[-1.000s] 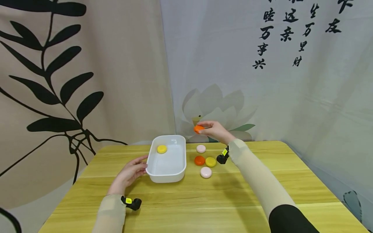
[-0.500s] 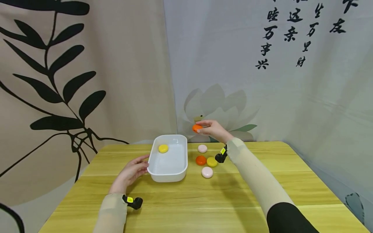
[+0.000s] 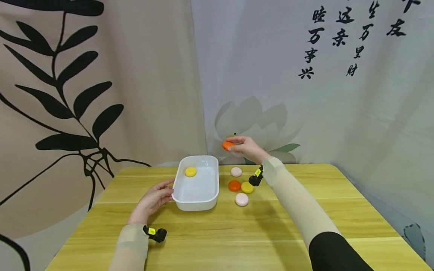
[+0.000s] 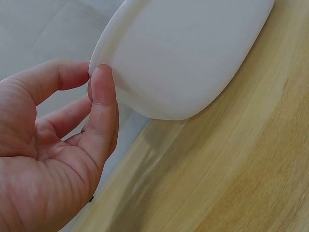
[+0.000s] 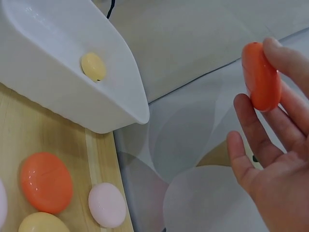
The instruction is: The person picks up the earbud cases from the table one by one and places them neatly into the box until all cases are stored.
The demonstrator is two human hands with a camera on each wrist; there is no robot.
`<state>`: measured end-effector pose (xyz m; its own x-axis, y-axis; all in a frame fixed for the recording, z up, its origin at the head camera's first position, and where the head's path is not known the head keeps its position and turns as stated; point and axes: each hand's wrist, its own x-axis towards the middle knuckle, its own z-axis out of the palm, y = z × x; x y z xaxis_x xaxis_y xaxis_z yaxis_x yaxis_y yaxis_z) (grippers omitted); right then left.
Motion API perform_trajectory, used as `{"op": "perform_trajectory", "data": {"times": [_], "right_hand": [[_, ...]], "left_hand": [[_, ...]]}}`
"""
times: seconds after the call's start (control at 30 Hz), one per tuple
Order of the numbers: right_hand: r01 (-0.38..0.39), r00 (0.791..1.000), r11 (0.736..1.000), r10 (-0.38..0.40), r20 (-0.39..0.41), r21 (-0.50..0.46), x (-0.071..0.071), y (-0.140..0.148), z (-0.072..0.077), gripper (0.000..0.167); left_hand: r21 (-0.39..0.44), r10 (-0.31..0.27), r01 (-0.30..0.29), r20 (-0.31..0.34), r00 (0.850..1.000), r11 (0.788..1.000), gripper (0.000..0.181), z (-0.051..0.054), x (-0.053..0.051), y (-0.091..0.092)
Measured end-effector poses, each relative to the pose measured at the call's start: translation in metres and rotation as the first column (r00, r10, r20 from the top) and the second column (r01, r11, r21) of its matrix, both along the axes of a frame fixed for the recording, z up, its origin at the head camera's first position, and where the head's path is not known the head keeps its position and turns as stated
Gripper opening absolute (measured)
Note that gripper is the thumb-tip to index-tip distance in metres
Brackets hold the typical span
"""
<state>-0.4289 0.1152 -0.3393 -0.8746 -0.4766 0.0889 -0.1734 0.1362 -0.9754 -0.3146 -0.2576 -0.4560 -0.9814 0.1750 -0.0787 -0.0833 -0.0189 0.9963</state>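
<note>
Printed cloth backdrop point(image 3: 162, 75), pale with dark leaves and brush characters, hung behind a light wood-grain table point(image 3: 203, 241). On it, left of centre, stood a white, glossy, rectangular dish with rounded corners point(image 3: 196, 206); material could not be told. One yellow rounded disc point(image 3: 190, 172) lay inside, toward the far left.

Hands: the left hand point(image 3: 152, 199) had its thumb and fingers closed lightly on the dish's left edge. The right hand point(image 3: 249, 148) pinched a glossy orange rounded disc point(image 5: 260, 77) between thumb and fingertips, little finger free. That disc was off the table, tipped on edge, right of the dish and apart from it.

Loose on the table, right of the dish: a far pale-pink disc point(image 3: 236, 172), a second orange disc point(image 3: 234, 185), a second yellow disc point(image 3: 247, 187) against or just beside it, and a near pale-pink disc point(image 3: 242, 199).

Step in hand, as judged: holding the lifted piece in the air, not yet set down. Next move, as judged: bringing it over the dish would call for a leftward shift, clearance over the rim, then a low release, with the dish kept steady.
</note>
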Motion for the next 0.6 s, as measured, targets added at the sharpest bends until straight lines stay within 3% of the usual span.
{"op": "perform_trajectory", "data": {"times": [0.6], "right_hand": [[0.003, 1.0, 1.0, -0.003, 0.011, 0.027, -0.0087, -0.0004, -0.0077, 0.058]], "left_hand": [[0.018, 0.0, 0.0, -0.01, 1.0, 1.0, 0.058, -0.0023, 0.0, 0.0001]]}}
